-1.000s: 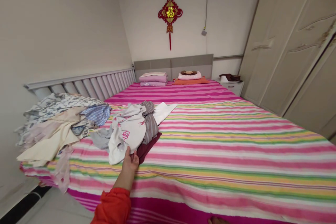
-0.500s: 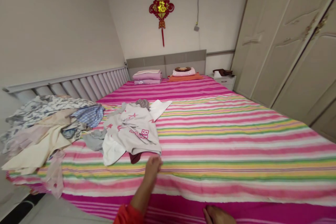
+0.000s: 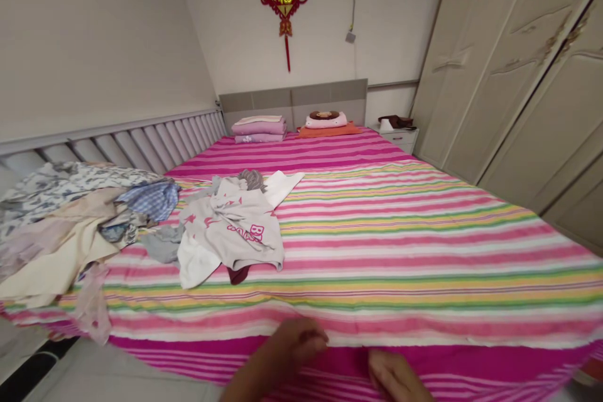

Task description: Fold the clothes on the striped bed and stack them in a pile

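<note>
My left hand [image 3: 296, 344] is low at the near edge of the striped bed sheet [image 3: 400, 245], its fingers curled and blurred by motion. My right hand [image 3: 393, 374] lies beside it on the magenta border of the sheet, only partly in view and also smeared. Neither hand shows anything in it that I can make out. A white top with pink stars and lettering [image 3: 238, 229] lies spread on the bed ahead of my left hand, over a dark red garment [image 3: 238, 274] and a grey one [image 3: 162, 244].
A heap of mixed clothes [image 3: 70, 220] covers the bed's left corner by the slatted rail [image 3: 141, 144]. Folded bedding [image 3: 259, 129] and a pillow [image 3: 326, 120] sit at the headboard. A wardrobe [image 3: 518, 69] lines the right wall, with a nightstand [image 3: 398, 135] in the corner.
My left hand let go of the white top and drew back to the bed's near edge. The top now lies spread flat. My right hand has come into view beside it.
</note>
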Available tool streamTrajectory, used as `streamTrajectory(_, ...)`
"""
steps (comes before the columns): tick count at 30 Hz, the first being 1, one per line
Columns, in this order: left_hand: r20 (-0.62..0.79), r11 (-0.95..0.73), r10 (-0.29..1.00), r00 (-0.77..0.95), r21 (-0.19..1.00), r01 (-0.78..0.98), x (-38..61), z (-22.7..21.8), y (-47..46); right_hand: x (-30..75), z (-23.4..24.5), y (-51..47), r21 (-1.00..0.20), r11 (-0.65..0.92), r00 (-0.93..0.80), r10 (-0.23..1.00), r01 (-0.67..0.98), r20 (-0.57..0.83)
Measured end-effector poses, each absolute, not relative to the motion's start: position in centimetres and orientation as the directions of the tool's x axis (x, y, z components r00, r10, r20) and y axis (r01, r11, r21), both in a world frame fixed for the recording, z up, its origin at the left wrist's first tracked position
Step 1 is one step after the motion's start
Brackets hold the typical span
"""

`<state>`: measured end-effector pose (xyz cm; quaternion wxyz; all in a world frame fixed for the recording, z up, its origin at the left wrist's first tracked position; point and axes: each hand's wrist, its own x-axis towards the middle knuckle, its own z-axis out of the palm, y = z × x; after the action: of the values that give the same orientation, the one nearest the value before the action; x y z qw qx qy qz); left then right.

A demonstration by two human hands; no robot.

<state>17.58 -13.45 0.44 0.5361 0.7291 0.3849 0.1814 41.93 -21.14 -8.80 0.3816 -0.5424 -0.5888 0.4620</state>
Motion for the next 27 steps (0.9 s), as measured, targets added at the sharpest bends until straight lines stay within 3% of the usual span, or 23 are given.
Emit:
streamTrajectory(3, 0.132, -0.235, 0.809, 0.573, 0.966, 0.109, 16.4, 5.3, -12.1, 43.2, -3.2, -20.3, -0.984, 0.075, -0.125, 0.991, 0.163, 0.055)
streamTrajectory(5, 0.243, -0.276, 0.861, 0.448, 0.961, 0.01, 15.7, 7.2, -11.4, 44.2, 0.8, -19.6, -0.978, 0.193, -0.088, 0.978, 0.077, 0.186)
streamTrajectory(7, 0.276, -0.285, 0.913, 0.3, 0.958, -0.013, 15.4, 7.6, -10.6, 45.0, 4.1, -18.6, -0.962, 0.274, 0.036, 0.961, 0.005, 0.274)
streamTrajectory(10, 0.198, -0.208, 0.973, 0.12, 0.975, 0.073, 15.2, 5.3, -8.4, 45.5, 6.3, -17.2, -0.979, 0.195, 0.205, 0.963, -0.067, 0.178)
streamTrajectory(14, 0.08, -0.009, 0.973, -0.214, 0.949, 0.316, 13.1, 0.1, -4.4, 45.0, 3.7, -16.5, -0.992, -0.028, 0.218, 0.974, -0.121, -0.054)
streamTrajectory(18, 0.085, 0.156, 0.854, -0.513, 0.899, 0.41, 9.4, -3.1, -1.3, 43.4, -2.1, -17.7, -0.977, -0.214, 0.184, 0.961, 0.011, -0.208)
streamTrajectory(23, 0.124, 0.187, 0.84, -0.528, 0.847, 0.497, 6.8, -3.6, 0.0, 41.1, -7.7, -19.4, -0.907, -0.406, 0.015, 0.913, 0.11, -0.407)
streamTrajectory(27, 0.149, 0.14, 0.88, -0.451, 0.826, 0.546, 7.0, -2.2, 0.2, 40.5, -9.2, -20.2, -0.916, -0.389, -0.033, 0.919, 0.095, -0.393)
